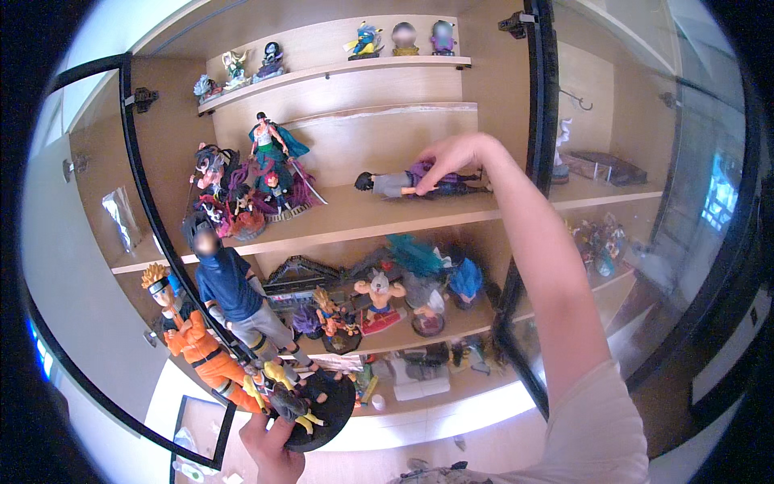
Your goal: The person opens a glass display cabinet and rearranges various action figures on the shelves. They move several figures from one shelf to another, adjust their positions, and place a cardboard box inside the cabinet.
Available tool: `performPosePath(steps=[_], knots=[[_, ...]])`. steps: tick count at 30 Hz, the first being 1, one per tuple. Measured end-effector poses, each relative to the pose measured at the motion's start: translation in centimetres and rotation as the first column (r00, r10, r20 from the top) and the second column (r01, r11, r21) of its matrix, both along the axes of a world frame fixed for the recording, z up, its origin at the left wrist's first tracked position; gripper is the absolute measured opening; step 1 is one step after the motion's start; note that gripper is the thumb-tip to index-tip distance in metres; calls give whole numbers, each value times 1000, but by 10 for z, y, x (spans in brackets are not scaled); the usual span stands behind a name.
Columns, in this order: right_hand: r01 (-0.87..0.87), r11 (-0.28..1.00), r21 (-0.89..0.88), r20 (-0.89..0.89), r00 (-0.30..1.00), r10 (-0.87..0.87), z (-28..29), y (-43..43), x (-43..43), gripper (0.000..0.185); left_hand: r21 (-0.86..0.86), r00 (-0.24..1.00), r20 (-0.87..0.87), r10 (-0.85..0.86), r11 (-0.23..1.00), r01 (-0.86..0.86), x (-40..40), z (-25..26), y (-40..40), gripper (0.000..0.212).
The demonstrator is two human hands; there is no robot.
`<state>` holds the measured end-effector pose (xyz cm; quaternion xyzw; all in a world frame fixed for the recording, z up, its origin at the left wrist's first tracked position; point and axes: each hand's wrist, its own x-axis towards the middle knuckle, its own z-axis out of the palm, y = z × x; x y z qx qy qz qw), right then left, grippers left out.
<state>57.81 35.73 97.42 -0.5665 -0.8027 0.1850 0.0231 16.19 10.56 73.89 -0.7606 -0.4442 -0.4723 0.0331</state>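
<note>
My left hand (272,448) grips the edge of a round black display base (335,402), low in the picture. On or close against that base are an anime figure in an orange outfit (205,348), a taller figure in a dark blue shirt (227,284) and small yellow-and-dark figures (284,393). How each is fixed cannot be made out. At the middle shelf, my right hand (450,160) has its thumb and fingers around the waist of a figure in a grey top and purple cloth (393,184). That figure lies on its side, head to the left.
Framed glass doors (130,157) stand swung out at left and right (535,109). A green-cloaked swordsman figure (266,139) shares the middle shelf (363,224). Small figures line the upper ledge (338,71). Several more, including a muscular figure (379,290), crowd the lower shelf.
</note>
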Motion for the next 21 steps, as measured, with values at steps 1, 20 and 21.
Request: performPosePath(steps=[1,20,21], knots=[[16,999,47,-76,997,-12,-8,0,4,76,10,1000,1,-18,1000,18,0,2,0,25],[763,83,642,-761,646,-51,-22,6,16,83,70,972,-62,-226,971,230,18,30,12,29],[758,69,649,-760,650,-5,-22,7,7,83,221,969,-120,-216,946,238,18,31,23,47]])
